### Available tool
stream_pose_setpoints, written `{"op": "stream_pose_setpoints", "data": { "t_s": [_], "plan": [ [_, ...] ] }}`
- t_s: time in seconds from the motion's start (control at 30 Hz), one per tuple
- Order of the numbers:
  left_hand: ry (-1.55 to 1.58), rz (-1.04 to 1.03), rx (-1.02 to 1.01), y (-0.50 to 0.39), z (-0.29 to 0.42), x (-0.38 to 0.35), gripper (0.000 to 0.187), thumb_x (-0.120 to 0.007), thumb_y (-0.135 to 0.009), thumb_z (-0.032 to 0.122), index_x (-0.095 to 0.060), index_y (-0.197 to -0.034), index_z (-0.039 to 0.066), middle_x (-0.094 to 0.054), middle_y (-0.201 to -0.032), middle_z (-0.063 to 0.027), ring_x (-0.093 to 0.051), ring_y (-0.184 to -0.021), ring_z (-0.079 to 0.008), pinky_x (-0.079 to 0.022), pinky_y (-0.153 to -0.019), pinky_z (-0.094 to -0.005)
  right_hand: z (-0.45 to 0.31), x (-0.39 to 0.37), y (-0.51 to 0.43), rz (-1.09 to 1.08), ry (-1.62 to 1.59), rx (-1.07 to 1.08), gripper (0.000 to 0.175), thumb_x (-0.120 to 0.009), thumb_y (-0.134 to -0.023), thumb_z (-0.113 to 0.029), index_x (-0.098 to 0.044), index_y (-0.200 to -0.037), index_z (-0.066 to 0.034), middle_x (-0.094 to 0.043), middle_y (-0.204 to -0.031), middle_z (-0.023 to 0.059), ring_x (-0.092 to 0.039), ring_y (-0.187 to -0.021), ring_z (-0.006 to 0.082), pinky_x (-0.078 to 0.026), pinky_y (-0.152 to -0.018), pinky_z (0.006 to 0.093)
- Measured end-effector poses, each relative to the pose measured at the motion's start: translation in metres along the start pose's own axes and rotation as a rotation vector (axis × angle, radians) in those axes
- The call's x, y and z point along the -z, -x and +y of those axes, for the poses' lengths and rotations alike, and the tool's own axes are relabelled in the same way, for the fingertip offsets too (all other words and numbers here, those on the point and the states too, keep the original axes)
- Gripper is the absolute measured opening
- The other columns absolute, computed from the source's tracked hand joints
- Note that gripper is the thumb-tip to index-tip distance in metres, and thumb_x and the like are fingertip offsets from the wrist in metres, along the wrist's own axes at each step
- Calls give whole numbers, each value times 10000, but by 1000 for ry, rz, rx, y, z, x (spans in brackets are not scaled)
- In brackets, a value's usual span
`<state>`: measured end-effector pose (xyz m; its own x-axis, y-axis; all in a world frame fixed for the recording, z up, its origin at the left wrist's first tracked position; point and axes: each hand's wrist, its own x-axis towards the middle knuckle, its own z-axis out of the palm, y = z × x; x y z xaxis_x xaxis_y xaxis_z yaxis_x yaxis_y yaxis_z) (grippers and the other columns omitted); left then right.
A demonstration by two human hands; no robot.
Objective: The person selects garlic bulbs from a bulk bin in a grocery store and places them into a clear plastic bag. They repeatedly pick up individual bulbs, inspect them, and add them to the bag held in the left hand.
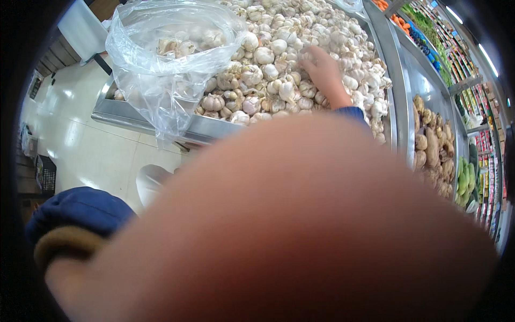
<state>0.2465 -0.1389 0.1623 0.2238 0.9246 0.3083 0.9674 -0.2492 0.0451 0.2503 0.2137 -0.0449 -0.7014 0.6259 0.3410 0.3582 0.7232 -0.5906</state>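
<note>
A broad heap of garlic bulbs [277, 64] fills a metal-edged display bin before me. My right hand [324, 72], in a navy sleeve, reaches into the heap with its fingers curled down onto the bulbs. Whether it grips one is hidden. My left hand [305, 209] is raised so close to the camera that it is a large blur across the lower view. Its fingers cannot be made out. On the bin's left corner lies an open clear plastic bag [161, 88], with several garlic bulbs [187, 46] inside and its loose end hanging over the metal rim [201, 128].
Right of the garlic, beyond a metal divider [396, 92], lie brown root vegetables [432, 147] and green vegetables [466, 179]. Stocked shelves [485, 157] line the far right. Left are a tiled floor [104, 133], a white panel [82, 30] and a black crate [45, 175].
</note>
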Motion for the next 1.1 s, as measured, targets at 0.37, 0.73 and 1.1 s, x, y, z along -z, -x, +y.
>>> {"op": "stream_pose_setpoints", "data": {
  "t_s": [0.37,0.73,1.1],
  "plan": [
    [539,-150,28,-65,-140,-129,220,-636,-817,173,-596,-970,21,-616,-750,-149,-621,-650,-271,-469,-563,-351,-6,9,-2,38,-795,-144,324,-545,-902,-143,-515,-1174,31,-573,-993,95,-622,-882,184,-509,-817,284],
    [899,635,404,-154,-205,-269,726,-773,-685,318,-464,-1252,-15,-513,-1169,-181,-523,-1050,-279,-435,-912,-368,5,9,-6,-102,-926,-262,374,-530,-921,-177,-505,-1276,-62,-573,-970,8,-540,-861,66,-463,-744,228],
    [1166,609,469,-151,-206,-271,405,-745,-601,98,-656,-987,11,-627,-784,-96,-617,-713,-162,-502,-641,-303,-4,10,-2,25,-705,-330,440,-548,-936,-269,-485,-1316,-56,-582,-1060,38,-546,-871,88,-445,-716,216]
  ]
}}
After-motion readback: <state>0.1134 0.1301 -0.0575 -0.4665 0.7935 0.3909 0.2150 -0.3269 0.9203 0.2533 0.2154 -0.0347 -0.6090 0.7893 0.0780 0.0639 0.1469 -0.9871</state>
